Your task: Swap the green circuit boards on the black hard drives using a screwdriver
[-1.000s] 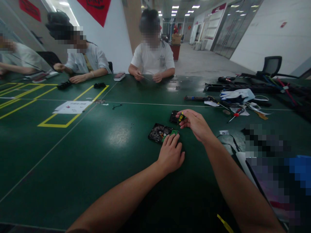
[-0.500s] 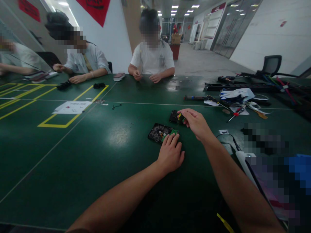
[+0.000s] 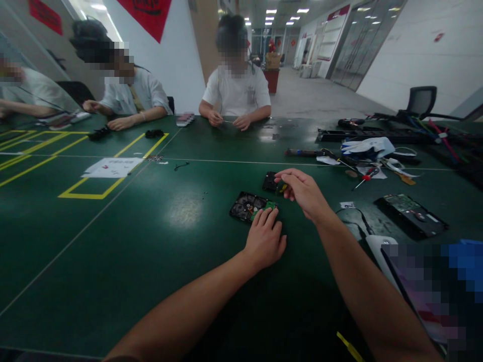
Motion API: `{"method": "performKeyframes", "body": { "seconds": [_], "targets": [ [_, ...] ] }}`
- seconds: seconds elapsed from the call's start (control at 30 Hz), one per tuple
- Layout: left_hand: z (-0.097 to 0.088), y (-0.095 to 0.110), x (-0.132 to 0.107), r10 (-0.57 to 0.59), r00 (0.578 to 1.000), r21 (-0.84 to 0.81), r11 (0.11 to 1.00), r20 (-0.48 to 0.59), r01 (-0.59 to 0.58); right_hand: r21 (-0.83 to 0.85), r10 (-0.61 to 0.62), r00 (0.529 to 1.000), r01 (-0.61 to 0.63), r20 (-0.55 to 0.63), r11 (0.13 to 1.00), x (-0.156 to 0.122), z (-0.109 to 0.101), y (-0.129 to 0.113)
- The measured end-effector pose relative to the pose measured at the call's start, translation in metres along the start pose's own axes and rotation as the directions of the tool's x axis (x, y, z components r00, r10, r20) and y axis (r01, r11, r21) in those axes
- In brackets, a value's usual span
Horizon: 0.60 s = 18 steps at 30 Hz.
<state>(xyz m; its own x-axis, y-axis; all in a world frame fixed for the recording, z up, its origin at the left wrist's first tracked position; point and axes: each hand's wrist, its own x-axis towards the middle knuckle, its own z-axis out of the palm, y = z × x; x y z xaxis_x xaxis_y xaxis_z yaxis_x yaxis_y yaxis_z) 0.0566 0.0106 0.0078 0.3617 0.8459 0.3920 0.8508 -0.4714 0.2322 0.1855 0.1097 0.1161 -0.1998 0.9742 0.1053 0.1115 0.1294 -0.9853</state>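
Note:
A hard drive [image 3: 241, 205] lies on the green table with its green circuit board facing up. My left hand [image 3: 265, 236] rests on its near right corner, fingers stretched over the board and thumb apart. Just beyond the drive, my right hand [image 3: 300, 191] pinches a small screwdriver with a yellow handle [image 3: 282, 188]; its tip is too small to make out. Behind those fingers lies a smaller black drive-like part [image 3: 269, 181], partly covered.
Tiny dark specks, perhaps screws [image 3: 205, 193], lie left of the drive. Another hard drive [image 3: 413, 216] sits at right, near a laptop [image 3: 381, 246]. A red-handled screwdriver [image 3: 368, 177], white gloves [image 3: 368, 147] and cables clutter the far right. People sit across the table [image 3: 181, 281].
The yellow handle has turned and shifted slightly between my right fingers. My left hand and the hard drive stay put. The person opposite now has a thin item between both hands.

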Motion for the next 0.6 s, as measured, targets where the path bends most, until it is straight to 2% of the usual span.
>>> {"method": "performKeyframes", "body": {
  "seconds": [0.33,0.6],
  "targets": [
    [0.0012,0.0005,-0.0006,-0.002,1.000,0.012,1.000,-0.003,0.002,0.147,0.068,0.992,-0.083,0.102,0.986,-0.0027,0.0029,-0.0042],
    [0.0001,0.0012,0.0002,-0.004,1.000,0.008,1.000,-0.004,0.004,0.247,0.104,0.986,-0.133,0.126,0.960,-0.0025,0.0040,-0.0015]
  ]
}}
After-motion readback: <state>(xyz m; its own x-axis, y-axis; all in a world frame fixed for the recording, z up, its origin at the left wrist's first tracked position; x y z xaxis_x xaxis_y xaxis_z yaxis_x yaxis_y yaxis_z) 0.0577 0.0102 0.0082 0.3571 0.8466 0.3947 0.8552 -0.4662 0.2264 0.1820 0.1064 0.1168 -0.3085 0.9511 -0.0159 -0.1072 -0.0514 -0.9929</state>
